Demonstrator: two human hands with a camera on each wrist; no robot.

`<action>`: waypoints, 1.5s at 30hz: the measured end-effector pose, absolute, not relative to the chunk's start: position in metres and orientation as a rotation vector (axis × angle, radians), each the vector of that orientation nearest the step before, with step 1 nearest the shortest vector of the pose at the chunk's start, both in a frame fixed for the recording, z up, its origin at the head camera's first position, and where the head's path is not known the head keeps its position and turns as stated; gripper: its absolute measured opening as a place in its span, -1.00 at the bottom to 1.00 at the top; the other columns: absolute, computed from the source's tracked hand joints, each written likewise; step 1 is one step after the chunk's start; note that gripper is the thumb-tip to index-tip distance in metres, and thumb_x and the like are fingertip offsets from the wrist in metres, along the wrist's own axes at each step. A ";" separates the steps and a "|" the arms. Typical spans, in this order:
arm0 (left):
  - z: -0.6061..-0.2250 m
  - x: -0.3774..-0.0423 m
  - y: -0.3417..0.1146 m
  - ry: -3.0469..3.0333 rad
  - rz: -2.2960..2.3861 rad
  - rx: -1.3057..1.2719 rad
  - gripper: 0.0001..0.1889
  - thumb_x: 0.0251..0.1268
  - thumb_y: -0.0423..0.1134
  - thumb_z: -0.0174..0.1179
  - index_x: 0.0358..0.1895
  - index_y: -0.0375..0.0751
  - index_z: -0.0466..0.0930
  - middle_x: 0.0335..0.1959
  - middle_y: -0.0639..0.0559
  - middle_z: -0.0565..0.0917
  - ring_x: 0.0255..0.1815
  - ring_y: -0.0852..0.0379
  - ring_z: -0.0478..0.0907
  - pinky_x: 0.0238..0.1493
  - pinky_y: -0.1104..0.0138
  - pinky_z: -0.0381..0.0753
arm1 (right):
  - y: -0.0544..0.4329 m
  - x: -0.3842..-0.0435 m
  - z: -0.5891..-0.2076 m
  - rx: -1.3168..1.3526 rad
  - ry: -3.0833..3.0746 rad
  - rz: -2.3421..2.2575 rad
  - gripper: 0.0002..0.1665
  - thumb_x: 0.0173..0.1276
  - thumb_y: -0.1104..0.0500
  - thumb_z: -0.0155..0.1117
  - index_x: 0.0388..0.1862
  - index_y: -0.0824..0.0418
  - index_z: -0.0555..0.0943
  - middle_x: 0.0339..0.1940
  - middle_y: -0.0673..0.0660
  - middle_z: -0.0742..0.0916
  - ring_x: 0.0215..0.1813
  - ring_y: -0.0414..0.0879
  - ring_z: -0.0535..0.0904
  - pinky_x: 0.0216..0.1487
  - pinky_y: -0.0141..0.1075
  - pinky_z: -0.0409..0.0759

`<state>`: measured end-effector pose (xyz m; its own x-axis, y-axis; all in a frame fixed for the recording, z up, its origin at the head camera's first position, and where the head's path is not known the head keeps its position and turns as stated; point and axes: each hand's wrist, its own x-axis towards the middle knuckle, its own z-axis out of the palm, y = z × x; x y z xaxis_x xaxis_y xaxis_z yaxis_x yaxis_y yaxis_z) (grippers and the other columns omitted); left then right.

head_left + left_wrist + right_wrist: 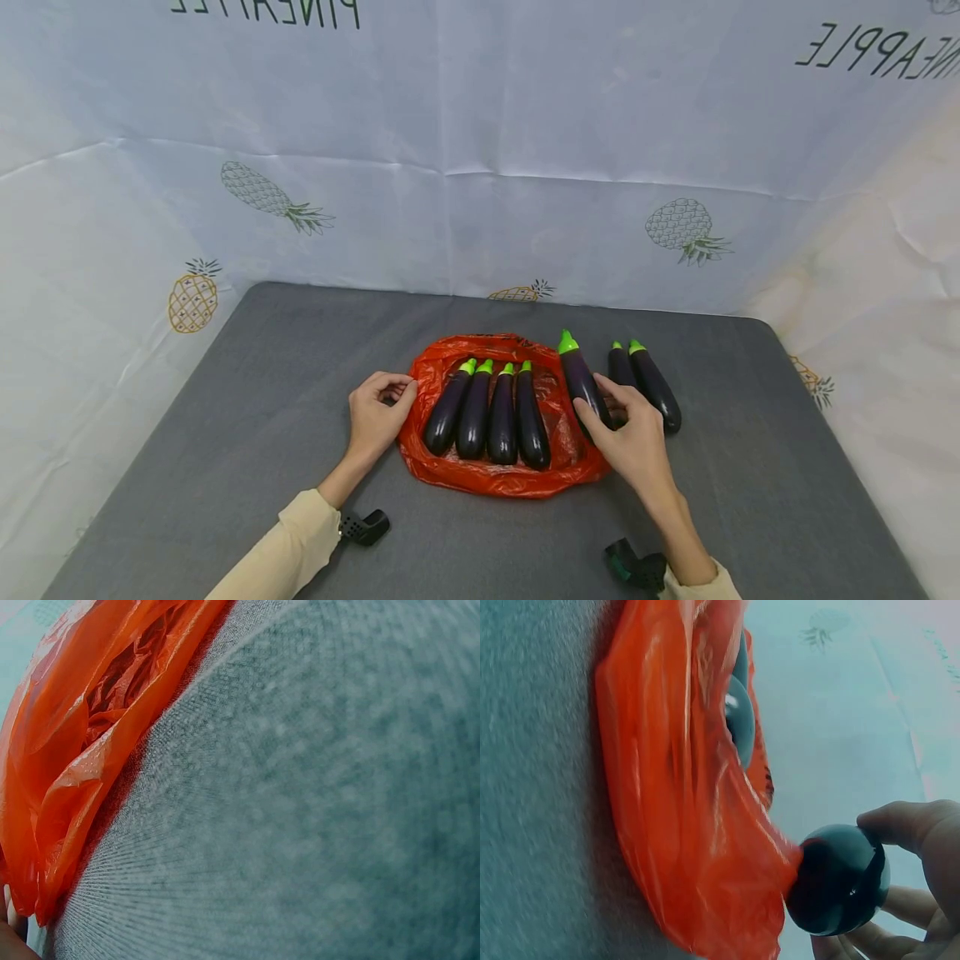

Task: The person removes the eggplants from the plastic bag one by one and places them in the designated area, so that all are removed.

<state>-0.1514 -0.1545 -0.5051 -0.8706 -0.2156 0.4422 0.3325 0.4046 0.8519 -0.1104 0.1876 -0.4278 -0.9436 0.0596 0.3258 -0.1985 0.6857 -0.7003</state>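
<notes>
A red plastic bag point(465, 479) lies spread on the table with its mouth rolled wide, and several dark purple eggplants point(502, 421) with green stems lie side by side in it. My left hand point(378, 412) pinches the bag's left rim; in the left wrist view only a bit of that hand shows, at the lower left corner. My right hand point(632, 429) grips another eggplant point(581, 379) between thumb and fingers, at the bag's right rim. In the right wrist view this eggplant point(836, 881) is seen end-on, beside the red plastic.
Two more eggplants point(656, 387) lie on the grey table point(750, 467) to the right of the bag, one partly hidden by my right hand. A pale cloth point(480, 225) printed with pineapples hangs behind the table.
</notes>
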 end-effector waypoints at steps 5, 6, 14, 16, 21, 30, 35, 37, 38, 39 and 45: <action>-0.506 -0.152 -0.154 -2.167 -1.475 -0.110 -0.97 0.22 -0.39 0.41 -0.35 -0.29 0.79 -0.46 -0.13 0.69 -0.48 0.39 0.54 -0.38 0.63 0.52 | 0.196 -0.113 -0.426 0.065 -2.573 1.089 -0.45 0.29 0.14 0.51 0.23 0.29 0.67 -0.07 0.27 0.78 -0.16 0.03 0.66 -0.15 -0.51 0.58; -0.506 -0.152 -0.154 -2.165 -1.467 -0.109 -0.97 0.22 -0.39 0.42 -0.35 -0.30 0.78 -0.46 -0.13 0.70 -0.48 0.38 0.54 -0.38 0.63 0.52 | 0.198 -0.113 -0.425 0.052 -2.574 1.085 -0.45 0.28 0.14 0.51 0.24 0.29 0.67 -0.08 0.27 0.78 -0.16 0.02 0.66 -0.15 -0.53 0.57; -0.489 -0.146 -0.145 -2.140 -1.453 -0.091 -0.94 0.18 -0.50 0.39 -0.40 -0.46 0.73 -0.49 -0.22 0.68 -0.51 0.33 0.51 -0.40 0.66 0.47 | 0.213 -0.115 -0.420 -0.025 -2.561 1.085 -0.44 0.31 0.16 0.47 0.27 0.29 0.64 -0.09 0.31 0.77 -0.14 0.08 0.65 -0.16 -0.75 0.41; -0.481 -0.142 -0.143 -2.138 -1.460 -0.095 -0.92 0.18 -0.50 0.38 -0.40 -0.52 0.71 -0.49 -0.26 0.67 -0.51 0.30 0.52 -0.40 0.65 0.48 | 0.216 -0.115 -0.419 -0.038 -2.549 1.085 -0.44 0.31 0.17 0.47 0.27 0.29 0.64 -0.08 0.32 0.77 -0.14 0.08 0.65 -0.16 -0.79 0.37; -0.470 -0.137 -0.142 -2.145 -1.444 -0.112 -0.92 0.18 -0.51 0.37 -0.39 -0.53 0.71 -0.50 -0.28 0.66 -0.51 0.28 0.53 -0.40 0.61 0.51 | 0.225 -0.117 -0.416 -0.076 -2.534 1.071 -0.44 0.31 0.16 0.47 0.28 0.26 0.65 -0.09 0.32 0.77 -0.17 -0.08 0.61 -0.16 -0.80 0.36; -0.471 -0.138 -0.140 -2.136 -1.434 -0.105 -0.95 0.16 -0.52 0.38 -0.41 -0.49 0.72 -0.50 -0.24 0.67 -0.51 0.32 0.53 -0.40 0.62 0.51 | 0.239 -0.121 -0.414 -0.135 -2.510 1.054 -0.45 0.30 0.16 0.47 0.26 0.27 0.66 -0.03 0.36 0.76 -0.13 -0.01 0.64 -0.18 -0.84 0.32; -0.471 -0.138 -0.140 -2.136 -1.444 -0.093 -0.96 0.15 -0.54 0.38 -0.40 -0.49 0.72 -0.50 -0.23 0.66 -0.51 0.35 0.52 -0.41 0.60 0.51 | 0.248 -0.122 -0.414 -0.165 -2.486 1.065 -0.44 0.31 0.19 0.44 0.28 0.30 0.63 0.03 0.41 0.72 -0.06 0.11 0.65 -0.17 -0.86 0.29; -0.470 -0.138 -0.140 -2.143 -1.443 -0.092 -0.97 0.14 -0.55 0.38 -0.40 -0.48 0.72 -0.51 -0.24 0.67 -0.51 0.32 0.52 -0.41 0.58 0.52 | 0.253 -0.123 -0.415 -0.176 -2.477 1.057 -0.44 0.31 0.19 0.44 0.28 0.31 0.63 0.04 0.42 0.71 -0.05 0.11 0.65 -0.16 -0.86 0.28; -0.468 -0.137 -0.140 -2.146 -1.445 -0.091 -0.97 0.14 -0.55 0.38 -0.40 -0.48 0.73 -0.50 -0.24 0.67 -0.51 0.30 0.53 -0.41 0.58 0.53 | 0.254 -0.123 -0.415 -0.186 -2.476 1.052 -0.44 0.31 0.19 0.44 0.28 0.31 0.63 0.04 0.42 0.71 -0.07 0.02 0.64 -0.16 -0.85 0.27; -0.468 -0.137 -0.140 -2.148 -1.442 -0.094 -0.97 0.14 -0.55 0.38 -0.40 -0.49 0.73 -0.50 -0.24 0.67 -0.51 0.28 0.54 -0.41 0.58 0.53 | 0.256 -0.124 -0.415 -0.196 -2.475 1.046 -0.45 0.31 0.19 0.44 0.28 0.29 0.63 0.04 0.41 0.71 -0.09 -0.10 0.62 -0.15 -0.84 0.27; -0.469 -0.138 -0.141 -2.161 -1.426 -0.105 -0.96 0.15 -0.54 0.39 -0.38 -0.51 0.73 -0.49 -0.25 0.68 -0.51 0.16 0.56 -0.42 0.55 0.55 | 0.266 -0.127 -0.416 -0.218 -2.451 1.034 -0.45 0.31 0.20 0.43 0.28 0.30 0.63 0.03 0.42 0.70 -0.22 -0.72 0.31 -0.18 -0.83 0.26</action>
<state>-0.1379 -0.1411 -0.4695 -0.8491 -0.2256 0.4776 0.3504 0.4358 0.8290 -0.1269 0.2659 -0.4158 -0.8778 0.3183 0.3580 -0.0342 0.7038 -0.7096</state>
